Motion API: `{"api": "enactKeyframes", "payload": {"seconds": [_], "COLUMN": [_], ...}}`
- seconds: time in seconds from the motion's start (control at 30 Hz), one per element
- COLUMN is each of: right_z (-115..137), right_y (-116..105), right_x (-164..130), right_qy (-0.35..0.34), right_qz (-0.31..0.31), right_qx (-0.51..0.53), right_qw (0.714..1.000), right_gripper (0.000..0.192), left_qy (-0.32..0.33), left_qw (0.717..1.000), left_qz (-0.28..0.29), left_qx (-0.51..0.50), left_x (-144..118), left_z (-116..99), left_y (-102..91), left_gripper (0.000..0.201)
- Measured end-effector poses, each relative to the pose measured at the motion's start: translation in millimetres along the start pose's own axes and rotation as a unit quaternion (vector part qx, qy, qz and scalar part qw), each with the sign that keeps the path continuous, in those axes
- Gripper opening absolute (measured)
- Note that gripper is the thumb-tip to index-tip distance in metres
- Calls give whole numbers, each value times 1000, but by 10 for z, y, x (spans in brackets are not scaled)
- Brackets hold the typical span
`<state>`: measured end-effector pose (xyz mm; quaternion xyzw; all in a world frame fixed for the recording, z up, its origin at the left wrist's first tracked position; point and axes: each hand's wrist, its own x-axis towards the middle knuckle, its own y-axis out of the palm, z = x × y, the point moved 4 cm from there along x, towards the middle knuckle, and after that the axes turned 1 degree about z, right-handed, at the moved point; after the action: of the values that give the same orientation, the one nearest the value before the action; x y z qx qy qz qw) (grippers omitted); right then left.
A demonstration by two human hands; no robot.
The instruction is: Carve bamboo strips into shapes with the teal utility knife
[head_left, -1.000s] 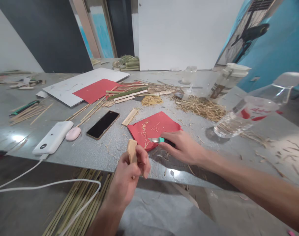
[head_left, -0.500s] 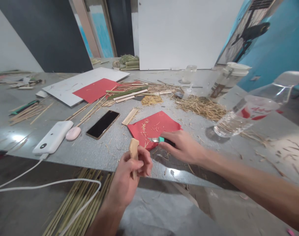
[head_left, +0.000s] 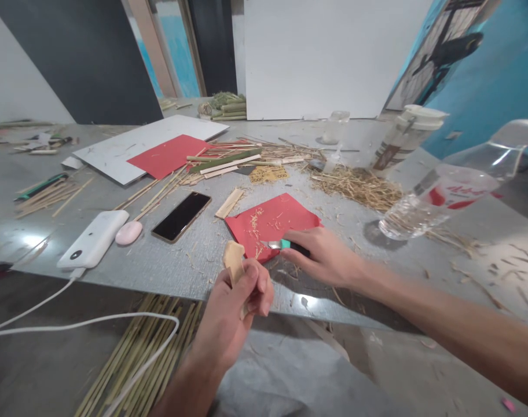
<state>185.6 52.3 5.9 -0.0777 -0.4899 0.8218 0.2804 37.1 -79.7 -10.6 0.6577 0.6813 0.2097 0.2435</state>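
Note:
My left hand (head_left: 242, 292) is closed around a small carved piece of pale wood (head_left: 233, 255), whose shaped upper end sticks out above the thumb. My right hand (head_left: 320, 255) rests at the near right of a red sheet (head_left: 285, 211), its fingers wrapped on a utility knife (head_left: 285, 244) with a green and black handle. The knife's blade points left, over the sheet. Pale wood shavings (head_left: 255, 223) lie scattered on the red sheet. Just beyond its left corner is a flat wood strip (head_left: 229, 203).
A phone (head_left: 181, 216), a white power bank (head_left: 93, 240) with a cable and a pink case (head_left: 128, 233) lie at left. A water bottle (head_left: 446, 191) and a lidded jar (head_left: 405, 139) stand right, near dry straw (head_left: 359, 188). Thin sticks (head_left: 264, 153) lie behind.
My left hand has turned the wood piece, so its carved end tilts left and the fingers close more around it. The right hand with the knife has barely moved.

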Motion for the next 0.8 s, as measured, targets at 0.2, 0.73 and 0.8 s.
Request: {"api": "enactKeyframes", "payload": {"seconds": [0.2,0.73,0.8], "right_z": [0,-11,-15], "right_y": [1,10,11], "right_x": [2,-2,-3], "right_qy": [-1,0,0], "right_qz": [0,-5,-7], "right_qx": [-1,-5,-6], "right_qw": [1000,1000,1000], "right_gripper": [41,42,42], "left_qy": [10,8,9], "left_qw": [1000,1000,1000], "left_qz": [6,5,3], "left_qx": [1,-3,0], "left_x": [15,20,22], "left_z": [-10,0,2], "left_y": [16,-6,-15], "left_gripper": [46,44,44]}}
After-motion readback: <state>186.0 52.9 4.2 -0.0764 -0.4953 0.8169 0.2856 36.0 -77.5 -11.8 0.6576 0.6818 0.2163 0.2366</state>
